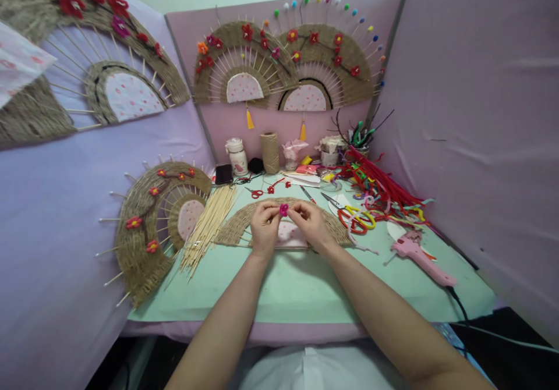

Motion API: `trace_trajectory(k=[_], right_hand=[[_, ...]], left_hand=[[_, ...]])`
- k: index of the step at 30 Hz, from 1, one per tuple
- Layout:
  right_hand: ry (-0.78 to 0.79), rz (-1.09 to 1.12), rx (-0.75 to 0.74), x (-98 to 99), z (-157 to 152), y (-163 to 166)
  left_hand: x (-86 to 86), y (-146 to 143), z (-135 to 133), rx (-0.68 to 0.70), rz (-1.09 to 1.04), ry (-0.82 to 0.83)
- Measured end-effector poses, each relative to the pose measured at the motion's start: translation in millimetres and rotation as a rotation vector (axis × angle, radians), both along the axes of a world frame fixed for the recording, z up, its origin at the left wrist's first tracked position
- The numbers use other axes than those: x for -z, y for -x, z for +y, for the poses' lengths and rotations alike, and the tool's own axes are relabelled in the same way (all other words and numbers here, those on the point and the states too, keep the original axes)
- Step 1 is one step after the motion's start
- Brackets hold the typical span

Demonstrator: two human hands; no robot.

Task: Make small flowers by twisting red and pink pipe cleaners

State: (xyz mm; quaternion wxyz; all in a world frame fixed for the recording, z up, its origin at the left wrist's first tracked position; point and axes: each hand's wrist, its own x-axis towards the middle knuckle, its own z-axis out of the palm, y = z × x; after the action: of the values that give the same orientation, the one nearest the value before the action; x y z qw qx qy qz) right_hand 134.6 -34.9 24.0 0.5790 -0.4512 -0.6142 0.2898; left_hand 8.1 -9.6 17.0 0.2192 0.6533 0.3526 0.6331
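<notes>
Between my two hands is a small magenta flower point(283, 210), which looks made of pipe cleaner. My left hand point(265, 227) pinches its left side with thumb and forefinger. On the other side, the fingertips of my right hand point(309, 222) grip it too. Under both hands lies a twine-wrapped fan point(238, 225) with a dotted pink-and-white centre, partly covered by my hands. A pale pipe cleaner point(364, 248) trails off the fan's right end. Two small red flowers point(271, 190) lie behind the fan.
Bundled wooden sticks point(209, 221) lie left of the fan. Yellow-handled scissors point(364, 216) and red-handled scissors point(351, 224) rest at its right. A pink glue gun point(423, 261) with its cord is farther right, below piled pipe cleaners point(384, 186). A twine spool point(270, 152) stands behind.
</notes>
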Motion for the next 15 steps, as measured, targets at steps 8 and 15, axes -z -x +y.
trace_trajectory(k=[8,15], right_hand=[[-0.020,0.013,0.008,5.2,3.6,-2.7],[-0.019,-0.007,-0.036,-0.7,2.1,-9.9]], left_hand=[[2.2,-0.1,0.1,0.033,0.051,0.051],[7.8,2.7,7.4,0.225,0.041,0.172]])
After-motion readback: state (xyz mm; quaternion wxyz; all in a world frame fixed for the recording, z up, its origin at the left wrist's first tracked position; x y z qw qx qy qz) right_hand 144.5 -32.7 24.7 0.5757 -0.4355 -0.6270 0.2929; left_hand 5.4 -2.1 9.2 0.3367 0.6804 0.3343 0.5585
